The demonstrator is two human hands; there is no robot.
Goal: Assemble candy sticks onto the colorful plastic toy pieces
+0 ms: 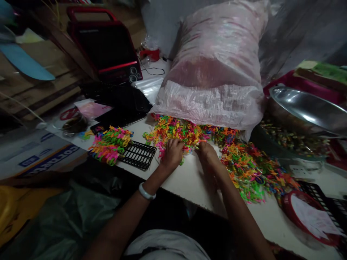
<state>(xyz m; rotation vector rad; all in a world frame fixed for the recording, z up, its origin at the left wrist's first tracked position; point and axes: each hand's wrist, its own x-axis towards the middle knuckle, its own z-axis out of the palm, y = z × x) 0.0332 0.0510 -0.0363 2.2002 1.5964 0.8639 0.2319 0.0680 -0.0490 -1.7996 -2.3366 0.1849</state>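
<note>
White bangle point(146, 192) on left wrist. Left hand point(172, 153) curled, fingertips buried in colourful plastic pieces point(187, 131). Right hand point(207, 151) curled just beside it, same heap. Pieces spill over white table point(187, 180) from sack point(217, 72) mouth. Judgement: tease out few pieces at once, lift clear, don't drag tangle. Grip hidden under knuckles, so pinching or not, cannot tell. Piece shape too small; sack contents blurred.

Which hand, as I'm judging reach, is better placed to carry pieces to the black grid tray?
Left, probably: the left hand sits in the colourful plastic pieces nearer the black grid tray; the right hand is farther off.
</note>
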